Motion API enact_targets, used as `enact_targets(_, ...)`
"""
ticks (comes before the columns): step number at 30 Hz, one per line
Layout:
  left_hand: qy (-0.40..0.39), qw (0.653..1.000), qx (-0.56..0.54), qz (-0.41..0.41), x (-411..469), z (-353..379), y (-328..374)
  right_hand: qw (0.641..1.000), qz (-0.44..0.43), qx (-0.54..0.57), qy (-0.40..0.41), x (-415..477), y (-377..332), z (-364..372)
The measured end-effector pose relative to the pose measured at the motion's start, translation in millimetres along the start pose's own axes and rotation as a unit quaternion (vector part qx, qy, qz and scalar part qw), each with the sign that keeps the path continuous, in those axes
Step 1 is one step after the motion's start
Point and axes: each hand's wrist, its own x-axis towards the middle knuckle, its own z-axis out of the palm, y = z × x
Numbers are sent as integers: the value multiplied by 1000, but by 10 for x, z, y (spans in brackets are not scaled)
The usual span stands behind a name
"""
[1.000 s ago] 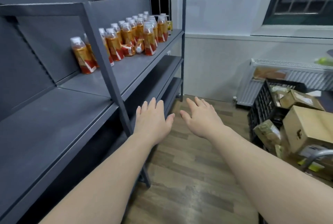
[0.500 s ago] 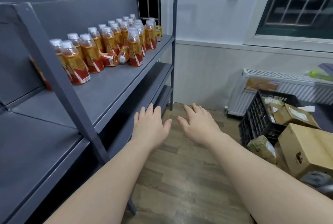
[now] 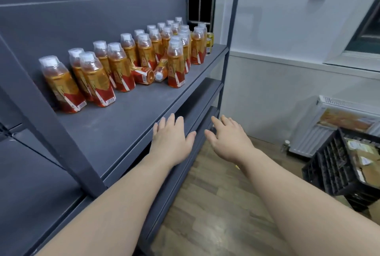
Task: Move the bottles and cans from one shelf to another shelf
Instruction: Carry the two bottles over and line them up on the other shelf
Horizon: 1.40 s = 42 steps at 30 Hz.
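**Head view: both hands empty, bottles up and to the left**

Head view, looking down along a dark grey metal shelf unit [image 3: 127,111]. Left hand [image 3: 171,141] is flat, fingers spread, palm down, over the front edge of the shelf board; holds nothing. Right hand [image 3: 228,141] is likewise spread and empty, out over the wooden floor, clear of the shelf.

Task items: clear plastic bottles of amber drink with white caps and red-orange labels [image 3: 123,62] stand in a double row along the back of that board, running away from the camera. Two lie toppled [image 3: 144,74] mid-row, long axes roughly across the shelf. Small gold cans [image 3: 209,42] sit at the far end, partly hidden behind the bottles.

Key relation: the bottles lie ahead and left of both hands, higher in frame, well apart from the fingertips. Left hand is nearer, already over the board; nearest upright bottle [image 3: 175,64] sits straight beyond it. Upright bottles have vertical axes, so a side grasp looks right. The lower boards look empty, as far as they show; probable destination. Nothing moved yet, I judge.
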Motion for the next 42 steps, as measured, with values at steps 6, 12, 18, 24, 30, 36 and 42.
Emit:
enact_targets(6,17,996,23,-85,432,-22,-19,996,-80,2,-29,695,8,-47)
enact_targets(12,45,983,41,-174,625,-108,-103,984,-172,7,-47,1233,-126,-51)
enact_targets(18,50,962,41,-265,722,-192,-379,964,-256,-5,-73,1607,-505,32)
enact_targets(24,76,950,34,-302,933,-305,-772,951,-296,-5,-93,2049,-946,154)
enact_targets(30,111,935,4,-336,1122,-405,-1156,942,-321,-13,-102,2414,-1372,160)
enact_targets(36,164,923,7,-347,1298,-477,-1425,935,-345,14,-82,2756,-1670,214)
enact_targets(42,232,892,-39,-385,1526,-446,-1581,931,-328,136,-80,3169,-1840,332)
